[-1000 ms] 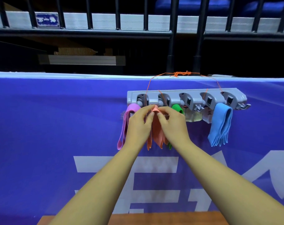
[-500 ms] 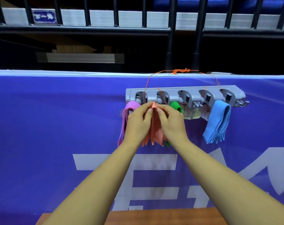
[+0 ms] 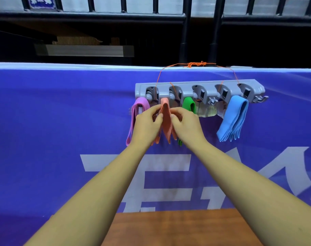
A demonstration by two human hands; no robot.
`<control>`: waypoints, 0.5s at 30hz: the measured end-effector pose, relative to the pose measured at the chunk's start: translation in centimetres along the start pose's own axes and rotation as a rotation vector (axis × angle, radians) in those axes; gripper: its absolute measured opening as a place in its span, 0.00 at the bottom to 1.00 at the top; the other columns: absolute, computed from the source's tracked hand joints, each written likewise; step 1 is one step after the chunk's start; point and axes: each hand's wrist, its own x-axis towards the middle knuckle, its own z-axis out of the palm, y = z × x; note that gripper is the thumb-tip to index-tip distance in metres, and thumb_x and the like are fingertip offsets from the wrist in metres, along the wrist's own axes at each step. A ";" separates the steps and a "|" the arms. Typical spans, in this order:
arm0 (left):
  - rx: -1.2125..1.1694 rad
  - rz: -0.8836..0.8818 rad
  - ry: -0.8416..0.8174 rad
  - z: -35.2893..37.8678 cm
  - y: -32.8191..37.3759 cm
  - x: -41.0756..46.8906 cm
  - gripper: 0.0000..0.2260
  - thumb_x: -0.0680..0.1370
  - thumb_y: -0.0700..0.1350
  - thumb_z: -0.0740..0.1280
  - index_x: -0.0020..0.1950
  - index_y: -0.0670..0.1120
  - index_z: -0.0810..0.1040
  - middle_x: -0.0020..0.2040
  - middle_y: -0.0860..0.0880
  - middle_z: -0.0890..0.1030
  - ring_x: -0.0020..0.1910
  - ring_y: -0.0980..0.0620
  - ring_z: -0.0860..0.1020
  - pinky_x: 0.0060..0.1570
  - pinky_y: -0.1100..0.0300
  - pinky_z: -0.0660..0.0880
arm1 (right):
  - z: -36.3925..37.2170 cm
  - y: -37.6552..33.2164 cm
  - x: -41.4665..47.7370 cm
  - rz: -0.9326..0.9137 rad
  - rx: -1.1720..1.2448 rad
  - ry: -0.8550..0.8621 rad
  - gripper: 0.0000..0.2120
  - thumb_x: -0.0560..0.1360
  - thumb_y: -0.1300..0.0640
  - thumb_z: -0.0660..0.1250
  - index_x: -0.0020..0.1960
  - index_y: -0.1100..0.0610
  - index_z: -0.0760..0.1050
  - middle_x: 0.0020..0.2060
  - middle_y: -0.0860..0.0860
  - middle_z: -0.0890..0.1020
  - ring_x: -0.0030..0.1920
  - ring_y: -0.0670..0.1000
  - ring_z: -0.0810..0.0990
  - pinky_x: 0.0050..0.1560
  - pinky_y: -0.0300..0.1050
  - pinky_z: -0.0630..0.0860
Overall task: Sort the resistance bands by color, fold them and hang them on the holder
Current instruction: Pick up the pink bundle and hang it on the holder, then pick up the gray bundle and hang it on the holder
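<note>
- Hanging on the holder (image 3: 186, 85), the orange band (image 3: 166, 119) is draped with its long axis vertical.
- It is pinched from both sides by the left hand (image 3: 145, 126) and the right hand (image 3: 187, 126), equally near.

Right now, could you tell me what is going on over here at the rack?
A person is hanging folded resistance bands on the grey holder, which is strung by an orange cord against a blue banner. The left hand and the right hand both pinch the orange band, draped second from the left. The purple band, green band and blue band already hang there.
</note>
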 end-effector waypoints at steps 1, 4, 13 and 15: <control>0.007 -0.007 -0.024 -0.1 -0.1 -0.7 0.13 0.78 0.43 0.64 0.62 0.51 0.80 0.53 0.55 0.84 0.50 0.61 0.81 0.52 0.66 0.76 | 0.0 0.1 -0.8 0.029 0.007 -0.030 0.11 0.76 0.60 0.62 0.52 0.53 0.81 0.41 0.46 0.85 0.37 0.42 0.80 0.43 0.39 0.76; 0.022 -0.048 -0.090 -0.8 -0.9 -3.6 0.10 0.78 0.41 0.65 0.57 0.49 0.81 0.50 0.57 0.83 0.49 0.64 0.79 0.52 0.73 0.73 | 0.0 0.6 -4.1 0.107 -0.011 -0.089 0.10 0.74 0.61 0.62 0.51 0.54 0.80 0.41 0.45 0.84 0.39 0.40 0.80 0.42 0.27 0.72; 0.183 -0.392 -0.379 -1.7 -10.3 -16.4 0.09 0.78 0.43 0.66 0.57 0.47 0.80 0.52 0.53 0.82 0.50 0.55 0.79 0.44 0.69 0.71 | 3.6 7.2 -17.0 0.395 -0.166 -0.407 0.18 0.76 0.53 0.65 0.63 0.58 0.76 0.52 0.55 0.83 0.54 0.54 0.80 0.57 0.45 0.75; 0.225 -0.492 -0.446 -1.8 -12.5 -19.9 0.08 0.78 0.44 0.66 0.55 0.48 0.80 0.52 0.51 0.82 0.48 0.53 0.80 0.42 0.67 0.71 | 4.7 8.7 -19.9 0.458 -0.183 -0.505 0.20 0.76 0.53 0.65 0.65 0.59 0.74 0.57 0.56 0.82 0.57 0.55 0.80 0.58 0.45 0.74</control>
